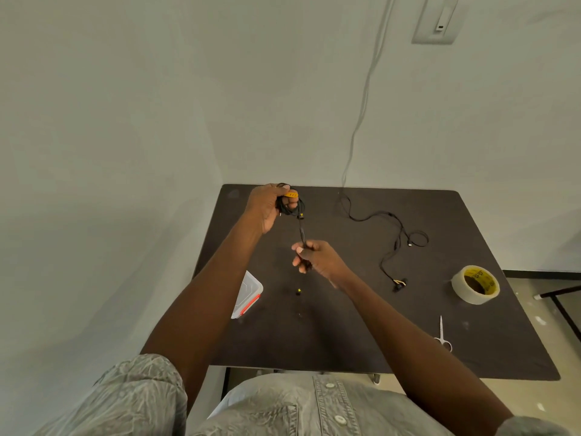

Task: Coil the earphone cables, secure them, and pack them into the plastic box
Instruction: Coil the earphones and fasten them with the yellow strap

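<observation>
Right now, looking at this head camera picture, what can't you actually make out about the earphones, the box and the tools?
- Plastic box, head view: the left forearm covers most of it; contents and lid state unknown.
- Coiled cable: the left hand wraps it; loop count unclear.
- Cable end in the right hand: fingers hide it.
- Dangling earbud: too small for detail.
- Scissors: too small to tell whether the blades are shut.

The yellow inner core of the clear round tape roll (475,284) on the dark desk (345,325) carries black lettering, too small and skewed to read. Nothing else bears legible text.
</observation>
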